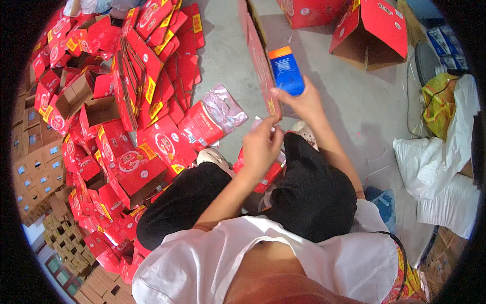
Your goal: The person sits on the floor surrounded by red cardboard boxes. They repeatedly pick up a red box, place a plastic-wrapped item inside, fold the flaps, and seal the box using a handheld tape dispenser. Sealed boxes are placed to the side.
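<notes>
My left hand (262, 146) pinches the lower corner of a flat-looking red cardboard carton (262, 57), which stands almost edge-on to me. Slightly farther out, my right hand (305, 102) grips the near end of a blue container with an orange end (286, 72), and its thumb reaches to the carton's edge. What kind of container this is cannot be told. Partly hidden under my left wrist, a red packet (269, 180) lies between my legs. Another red packet with a clear handled top (209, 121) is on the floor to the left.
Red cartons, folded flat (148, 76) and opened (133, 171), crowd the left side. Another opened red carton (370, 34) stands at the far right on the concrete floor (224, 49). White plastic bags (425, 163) and a yellow bag (438, 106) lie at the right.
</notes>
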`<move>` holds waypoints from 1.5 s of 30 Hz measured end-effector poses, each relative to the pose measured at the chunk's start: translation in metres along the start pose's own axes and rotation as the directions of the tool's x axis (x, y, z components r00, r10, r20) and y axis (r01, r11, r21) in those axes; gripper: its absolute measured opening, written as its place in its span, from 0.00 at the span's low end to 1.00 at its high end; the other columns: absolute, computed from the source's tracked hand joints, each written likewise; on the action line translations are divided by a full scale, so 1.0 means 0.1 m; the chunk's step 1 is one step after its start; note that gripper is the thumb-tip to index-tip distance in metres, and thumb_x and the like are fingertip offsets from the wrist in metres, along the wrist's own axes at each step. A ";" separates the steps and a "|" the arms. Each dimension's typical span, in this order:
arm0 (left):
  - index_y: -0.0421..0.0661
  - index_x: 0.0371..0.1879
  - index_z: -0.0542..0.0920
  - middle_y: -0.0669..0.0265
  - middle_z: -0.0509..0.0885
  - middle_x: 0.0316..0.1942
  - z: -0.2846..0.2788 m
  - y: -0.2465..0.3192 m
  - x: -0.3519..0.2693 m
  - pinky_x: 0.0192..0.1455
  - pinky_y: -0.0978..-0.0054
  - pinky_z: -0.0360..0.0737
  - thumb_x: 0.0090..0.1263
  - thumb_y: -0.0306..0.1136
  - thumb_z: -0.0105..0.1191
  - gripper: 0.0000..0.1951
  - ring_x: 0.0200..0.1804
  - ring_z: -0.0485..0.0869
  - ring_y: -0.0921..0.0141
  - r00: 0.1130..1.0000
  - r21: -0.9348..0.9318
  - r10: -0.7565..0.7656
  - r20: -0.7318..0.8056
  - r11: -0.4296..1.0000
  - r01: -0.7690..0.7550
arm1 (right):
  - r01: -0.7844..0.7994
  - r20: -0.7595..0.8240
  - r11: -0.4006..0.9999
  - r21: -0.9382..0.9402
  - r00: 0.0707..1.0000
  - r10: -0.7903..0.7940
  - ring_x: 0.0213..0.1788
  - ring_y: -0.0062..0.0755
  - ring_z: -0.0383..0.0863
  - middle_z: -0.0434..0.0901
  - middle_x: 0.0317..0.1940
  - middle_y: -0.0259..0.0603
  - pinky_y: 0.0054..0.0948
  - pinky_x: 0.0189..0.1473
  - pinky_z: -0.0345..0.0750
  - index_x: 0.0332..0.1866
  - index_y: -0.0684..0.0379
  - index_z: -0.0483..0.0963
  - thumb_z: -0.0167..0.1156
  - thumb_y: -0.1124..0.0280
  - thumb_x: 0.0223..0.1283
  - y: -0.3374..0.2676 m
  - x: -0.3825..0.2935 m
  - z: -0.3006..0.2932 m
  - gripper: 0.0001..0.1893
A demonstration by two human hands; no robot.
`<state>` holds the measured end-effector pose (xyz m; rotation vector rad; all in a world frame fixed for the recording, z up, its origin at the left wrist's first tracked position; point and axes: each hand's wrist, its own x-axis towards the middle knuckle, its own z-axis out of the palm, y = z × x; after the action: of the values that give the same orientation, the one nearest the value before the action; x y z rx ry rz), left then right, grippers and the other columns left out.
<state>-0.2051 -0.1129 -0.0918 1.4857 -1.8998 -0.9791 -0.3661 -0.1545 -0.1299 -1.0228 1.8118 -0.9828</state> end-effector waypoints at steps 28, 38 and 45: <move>0.49 0.66 0.69 0.48 0.69 0.65 -1.16 -0.89 2.71 0.63 0.60 0.74 0.50 0.38 0.61 0.38 0.61 0.76 0.49 0.956 0.684 0.067 0.284 0.685 -0.251 | -0.078 -0.092 0.994 0.079 0.992 0.085 0.30 0.24 0.78 0.80 0.30 0.39 0.29 0.36 0.75 0.42 0.62 0.74 0.71 0.61 0.45 0.34 -0.26 -0.29 0.22; 0.56 0.77 0.37 0.48 0.82 0.24 -1.45 -0.58 1.96 0.31 0.52 0.76 0.57 0.27 0.55 0.50 0.26 0.81 0.48 0.942 0.665 0.275 0.193 0.669 -0.332 | -0.003 -0.454 0.946 0.324 0.877 0.158 0.29 0.16 0.75 0.79 0.30 0.33 0.21 0.33 0.74 0.39 0.63 0.73 0.69 0.70 0.52 0.16 -0.45 -0.84 0.14; 0.39 0.69 0.58 0.44 0.80 0.44 -1.14 -0.64 1.28 0.48 0.56 0.79 0.63 0.27 0.53 0.34 0.43 0.82 0.48 0.725 0.616 0.209 0.657 0.407 -0.675 | 0.569 -0.188 0.534 -0.626 0.555 -0.810 0.32 0.39 0.79 0.78 0.30 0.41 0.37 0.41 0.74 0.40 0.61 0.73 0.74 0.49 0.46 0.20 -0.38 -0.20 0.27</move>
<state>-0.1124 -0.2700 -0.0785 0.9597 -3.2420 -0.0795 -0.3768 -0.1085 -0.1302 -2.1624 2.1220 -1.3557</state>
